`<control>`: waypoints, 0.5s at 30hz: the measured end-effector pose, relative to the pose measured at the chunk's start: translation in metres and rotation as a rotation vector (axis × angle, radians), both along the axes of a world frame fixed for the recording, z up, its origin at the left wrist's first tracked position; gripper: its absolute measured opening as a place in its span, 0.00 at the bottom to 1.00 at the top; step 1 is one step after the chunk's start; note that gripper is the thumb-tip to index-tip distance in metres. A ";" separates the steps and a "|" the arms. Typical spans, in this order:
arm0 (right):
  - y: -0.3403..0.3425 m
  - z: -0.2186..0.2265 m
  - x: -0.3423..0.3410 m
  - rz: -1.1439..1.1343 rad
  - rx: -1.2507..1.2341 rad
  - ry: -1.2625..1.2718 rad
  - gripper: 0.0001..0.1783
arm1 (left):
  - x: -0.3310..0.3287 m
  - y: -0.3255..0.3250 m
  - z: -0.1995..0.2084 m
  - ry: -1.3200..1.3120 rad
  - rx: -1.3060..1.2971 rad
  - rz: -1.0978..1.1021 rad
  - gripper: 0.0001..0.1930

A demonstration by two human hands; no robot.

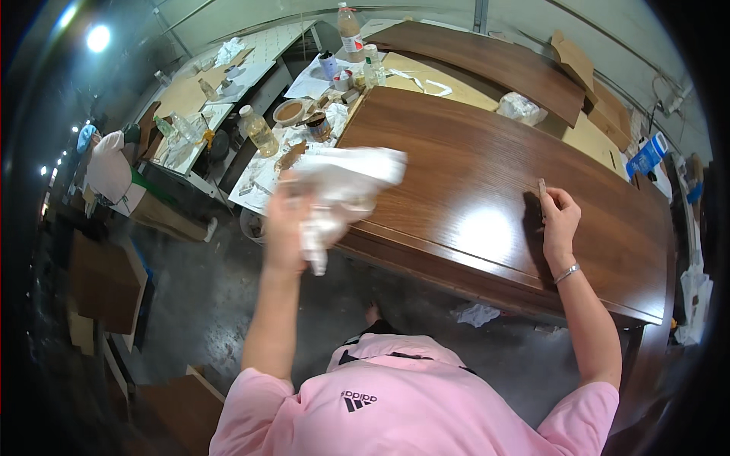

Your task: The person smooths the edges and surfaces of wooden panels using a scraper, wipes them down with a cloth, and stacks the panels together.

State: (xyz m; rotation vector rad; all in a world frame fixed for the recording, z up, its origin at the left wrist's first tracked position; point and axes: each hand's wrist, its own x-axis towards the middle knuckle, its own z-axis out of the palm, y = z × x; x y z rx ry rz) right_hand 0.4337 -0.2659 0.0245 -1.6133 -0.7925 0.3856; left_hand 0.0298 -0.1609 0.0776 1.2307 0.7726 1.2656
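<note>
My left hand is closed on a crumpled white cloth or paper wipe, both smeared by motion, at the left end of a glossy dark brown wooden panel. Over the panel's right half, my right hand pinches a small, slim brownish stick; its exact kind is too small to tell. Light glares off the wood between the two hands. A bracelet circles my right wrist.
Left of the panel, a cluttered bench carries a bottle of yellowish liquid, a bowl of brown paste and an open can. Behind lie another brown panel and a plastic bag. A person is at far left.
</note>
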 end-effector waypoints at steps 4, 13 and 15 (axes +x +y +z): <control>0.001 -0.002 0.000 -0.012 -0.020 -0.014 0.09 | 0.079 -0.007 -0.010 0.902 0.857 -0.162 0.27; 0.001 0.001 -0.006 -0.052 0.012 0.015 0.09 | -0.016 0.124 -0.037 1.109 0.575 0.054 0.11; 0.006 0.003 -0.004 -0.066 0.030 0.030 0.09 | -0.025 0.140 -0.028 1.129 0.753 0.170 0.14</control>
